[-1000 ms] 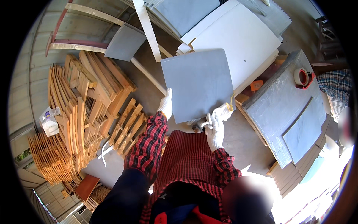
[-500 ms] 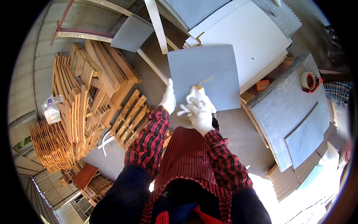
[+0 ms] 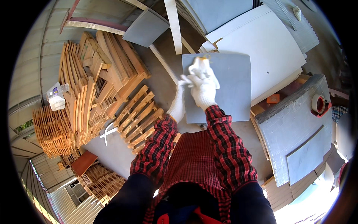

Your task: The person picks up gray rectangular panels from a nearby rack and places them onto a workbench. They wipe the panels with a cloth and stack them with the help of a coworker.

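Note:
A grey square tile is held up in front of me over the concrete floor. My left hand, in a white glove, grips the tile's left edge near its lower corner. My right hand, also gloved, lies on the tile's face with its fingers reaching toward the far edge. A small orange-tipped bit shows at those fingertips; I cannot tell whether the hand holds it. Both forearms wear red-and-black checked sleeves.
Stacks of wooden slat frames fill the left side. White boards lie beyond the tile. A grey slab on the right carries a tape roll. Another grey tile lies at the far left.
My right hand left the tile's lower right corner and slid up across its face to the far edge. The left hand kept its grip on the left edge.

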Action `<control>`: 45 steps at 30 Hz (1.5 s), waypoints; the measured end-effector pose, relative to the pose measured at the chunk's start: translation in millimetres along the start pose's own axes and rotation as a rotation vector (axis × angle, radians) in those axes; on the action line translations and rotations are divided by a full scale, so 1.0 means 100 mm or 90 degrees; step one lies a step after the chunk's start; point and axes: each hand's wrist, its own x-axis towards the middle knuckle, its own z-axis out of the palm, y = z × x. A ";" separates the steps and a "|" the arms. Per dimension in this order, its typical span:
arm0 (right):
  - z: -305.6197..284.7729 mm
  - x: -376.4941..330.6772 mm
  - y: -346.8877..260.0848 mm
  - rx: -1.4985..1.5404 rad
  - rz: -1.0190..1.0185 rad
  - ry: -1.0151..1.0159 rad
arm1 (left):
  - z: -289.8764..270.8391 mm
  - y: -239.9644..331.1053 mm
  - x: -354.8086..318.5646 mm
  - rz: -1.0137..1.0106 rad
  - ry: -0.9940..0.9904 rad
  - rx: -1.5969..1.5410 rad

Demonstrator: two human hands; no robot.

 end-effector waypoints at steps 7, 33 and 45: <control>-0.14 0.51 0.33 1.202 0.482 0.142 | 0.19 0.12 -0.18 -0.008 0.091 -0.144; 0.47 0.73 -0.23 0.385 -0.051 0.025 | 0.26 -0.01 -0.20 0.018 0.166 0.327; 0.32 0.59 -0.21 0.391 0.104 -0.160 | 0.35 -0.13 -0.21 -0.006 0.162 0.214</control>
